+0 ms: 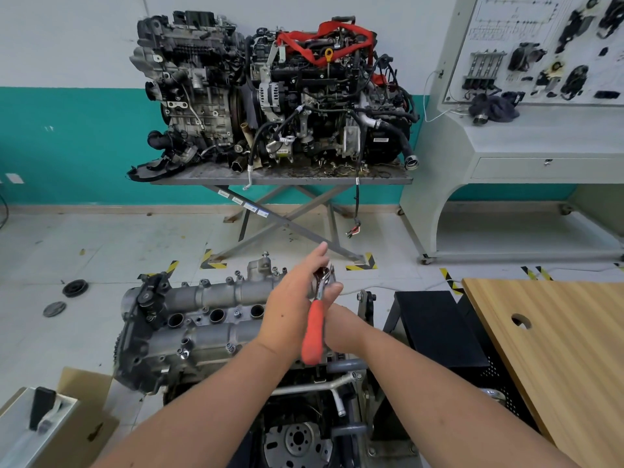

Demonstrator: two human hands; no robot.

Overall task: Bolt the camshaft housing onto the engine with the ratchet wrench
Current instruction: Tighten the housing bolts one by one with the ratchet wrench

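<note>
- Left hand [293, 300] grips the ratchet wrench [315, 327] head over the camshaft housing [206, 319]
- Right hand [341, 327] is hidden behind it; grip unclear
- Wooden tabletop [553, 349] right, cardboard box [77, 420] near left

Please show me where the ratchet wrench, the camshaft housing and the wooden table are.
ratchet wrench [314, 336]: head view, orange handle.
camshaft housing [206, 295]: head view, upper grey tube.
wooden table [557, 349]: head view, bare top.
</note>
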